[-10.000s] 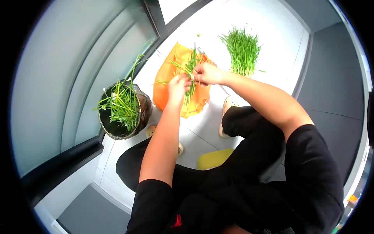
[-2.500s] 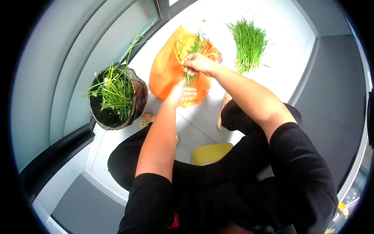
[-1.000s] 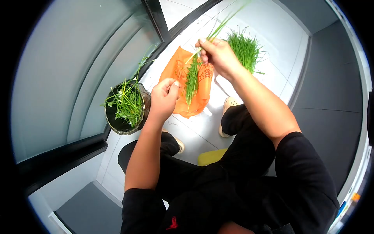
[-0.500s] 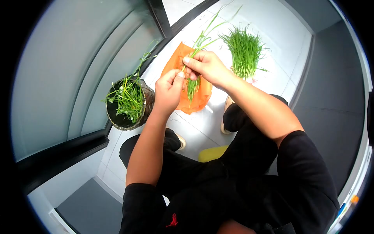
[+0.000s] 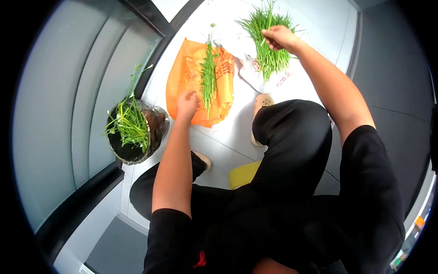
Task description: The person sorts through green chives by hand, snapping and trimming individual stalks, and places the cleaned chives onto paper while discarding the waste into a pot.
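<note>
My right hand [image 5: 279, 38] is over the pile of green chives [image 5: 273, 61] at the upper right, its fingers pinched round a few chive stalks that rise past the thumb. The pile lies on a white plastic bag with red print [image 5: 252, 73]. Above the left part of the orange plastic bag [image 5: 182, 73] is my left hand [image 5: 188, 106], fingers curled in. What it holds, if anything, is hidden. Just right of it, a smaller bunch of chives [image 5: 208, 80], some with buds, lies on the orange bag.
At the left stands a dark bin [image 5: 157, 125] lined with clear plastic, with loose green stalks [image 5: 130, 123] heaped in it. A glass door with a black frame [image 5: 148, 18] runs behind the bin. A yellow-green block [image 5: 244, 175] sits on the tiled floor between my legs.
My hands have parted. The right hand has moved right from above the orange bag to the chive pile with stalks in it; the left has drawn back. The view has shifted slightly.
</note>
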Demonstrator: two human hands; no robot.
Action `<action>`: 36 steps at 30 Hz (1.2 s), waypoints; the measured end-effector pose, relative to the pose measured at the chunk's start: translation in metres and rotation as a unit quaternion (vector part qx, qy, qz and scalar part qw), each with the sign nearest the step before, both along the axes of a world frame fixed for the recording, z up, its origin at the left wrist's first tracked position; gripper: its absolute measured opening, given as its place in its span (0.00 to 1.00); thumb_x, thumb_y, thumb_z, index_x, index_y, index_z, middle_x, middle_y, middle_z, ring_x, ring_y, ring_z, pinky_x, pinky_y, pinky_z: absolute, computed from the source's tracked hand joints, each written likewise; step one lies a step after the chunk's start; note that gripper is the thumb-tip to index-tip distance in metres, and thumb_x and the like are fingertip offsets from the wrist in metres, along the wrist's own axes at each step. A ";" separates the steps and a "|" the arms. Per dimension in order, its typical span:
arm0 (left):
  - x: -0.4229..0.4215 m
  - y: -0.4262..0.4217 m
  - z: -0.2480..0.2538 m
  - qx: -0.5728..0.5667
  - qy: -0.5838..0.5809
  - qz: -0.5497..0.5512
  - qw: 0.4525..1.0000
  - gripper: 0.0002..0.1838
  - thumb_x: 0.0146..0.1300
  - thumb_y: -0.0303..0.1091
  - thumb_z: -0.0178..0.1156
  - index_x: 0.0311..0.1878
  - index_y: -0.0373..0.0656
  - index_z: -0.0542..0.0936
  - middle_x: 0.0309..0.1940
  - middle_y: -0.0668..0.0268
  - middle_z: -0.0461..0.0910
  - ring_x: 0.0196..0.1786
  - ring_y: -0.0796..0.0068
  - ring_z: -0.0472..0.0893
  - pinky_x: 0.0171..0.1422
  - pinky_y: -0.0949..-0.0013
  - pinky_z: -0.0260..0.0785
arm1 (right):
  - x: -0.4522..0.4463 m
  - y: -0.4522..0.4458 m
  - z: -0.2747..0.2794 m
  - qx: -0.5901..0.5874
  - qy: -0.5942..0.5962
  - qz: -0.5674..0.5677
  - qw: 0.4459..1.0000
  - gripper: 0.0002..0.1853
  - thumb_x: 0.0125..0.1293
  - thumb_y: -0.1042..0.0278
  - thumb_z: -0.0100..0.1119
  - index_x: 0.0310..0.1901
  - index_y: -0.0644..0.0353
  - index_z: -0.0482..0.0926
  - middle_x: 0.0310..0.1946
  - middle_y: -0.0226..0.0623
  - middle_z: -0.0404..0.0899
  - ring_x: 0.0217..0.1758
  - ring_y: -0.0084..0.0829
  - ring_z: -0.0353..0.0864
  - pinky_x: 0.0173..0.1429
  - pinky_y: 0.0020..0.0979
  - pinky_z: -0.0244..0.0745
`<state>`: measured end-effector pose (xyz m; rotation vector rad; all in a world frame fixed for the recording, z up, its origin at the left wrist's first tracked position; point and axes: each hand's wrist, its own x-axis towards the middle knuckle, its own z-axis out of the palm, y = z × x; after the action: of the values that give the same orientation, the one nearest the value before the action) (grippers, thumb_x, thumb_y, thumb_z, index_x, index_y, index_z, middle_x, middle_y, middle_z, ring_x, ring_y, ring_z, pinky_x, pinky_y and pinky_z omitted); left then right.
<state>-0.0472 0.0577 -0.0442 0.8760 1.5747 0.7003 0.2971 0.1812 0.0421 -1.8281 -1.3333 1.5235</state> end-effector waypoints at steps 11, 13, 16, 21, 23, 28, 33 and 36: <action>0.045 -0.001 -0.136 -0.083 0.293 -0.151 0.940 0.16 0.55 0.39 0.57 0.42 0.37 0.76 0.36 0.54 0.79 0.41 0.56 0.78 0.47 0.59 0.69 | 0.044 -0.043 -0.170 -0.115 -0.262 0.140 0.948 0.21 0.57 0.50 0.50 0.34 0.64 0.79 0.28 0.46 0.79 0.31 0.40 0.79 0.41 0.37 0.73; 0.057 0.005 -0.139 -0.072 0.347 -0.159 0.921 0.18 0.54 0.40 0.58 0.44 0.38 0.76 0.37 0.54 0.79 0.42 0.57 0.78 0.46 0.60 0.70 | 0.021 -0.047 -0.174 -0.023 -0.246 0.150 0.957 0.19 0.59 0.53 0.51 0.36 0.64 0.78 0.26 0.45 0.78 0.26 0.36 0.79 0.37 0.34 0.74; 0.068 0.010 -0.144 -0.074 0.422 -0.196 0.882 0.18 0.54 0.42 0.57 0.43 0.40 0.77 0.36 0.55 0.79 0.42 0.58 0.78 0.45 0.61 0.70 | -0.015 -0.052 -0.171 -0.033 -0.170 0.147 0.974 0.17 0.59 0.55 0.52 0.36 0.64 0.78 0.26 0.43 0.78 0.22 0.32 0.79 0.34 0.32 0.74; 0.063 0.022 -0.151 -0.126 0.425 -0.230 0.866 0.15 0.55 0.44 0.54 0.39 0.43 0.79 0.34 0.56 0.80 0.42 0.58 0.79 0.45 0.59 0.70 | -0.044 -0.055 -0.161 -0.076 -0.001 0.099 0.992 0.12 0.59 0.61 0.54 0.33 0.64 0.77 0.24 0.33 0.77 0.20 0.23 0.75 0.29 0.26 0.74; 0.056 0.022 -0.150 -0.092 0.401 -0.246 0.878 0.13 0.54 0.42 0.55 0.35 0.43 0.78 0.31 0.58 0.80 0.36 0.61 0.80 0.42 0.59 0.71 | -0.043 -0.051 -0.155 -0.056 0.003 0.098 0.994 0.12 0.59 0.62 0.54 0.33 0.64 0.77 0.24 0.33 0.77 0.20 0.23 0.75 0.29 0.26 0.74; 0.025 0.023 -0.114 -0.103 0.152 -0.134 0.974 0.11 0.57 0.39 0.52 0.33 0.40 0.75 0.30 0.60 0.80 0.31 0.69 0.77 0.32 0.66 0.68 | -0.051 -0.023 -0.099 -0.015 -0.037 0.162 0.986 0.11 0.62 0.63 0.51 0.35 0.64 0.76 0.24 0.30 0.76 0.23 0.20 0.75 0.29 0.23 0.71; -0.008 0.034 -0.009 -0.082 -0.118 -0.047 0.988 0.06 0.61 0.32 0.47 0.29 0.44 0.68 0.26 0.65 0.78 0.21 0.83 0.70 0.24 0.79 0.61 | -0.101 -0.011 0.009 0.090 -0.103 0.304 0.943 0.13 0.62 0.62 0.51 0.33 0.65 0.76 0.23 0.34 0.77 0.23 0.22 0.76 0.31 0.25 0.72; -0.019 0.033 0.053 -0.038 -0.142 -0.038 0.988 0.05 0.62 0.32 0.46 0.32 0.43 0.67 0.26 0.65 0.77 0.21 0.83 0.70 0.24 0.79 0.62 | -0.145 -0.026 0.047 0.088 -0.114 0.381 0.913 0.13 0.62 0.61 0.51 0.33 0.65 0.77 0.21 0.37 0.77 0.22 0.25 0.79 0.29 0.28 0.75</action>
<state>-0.0658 0.0909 0.0085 0.7404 1.2991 0.6730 0.1523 0.1551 0.0886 -1.4641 -2.4096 1.4649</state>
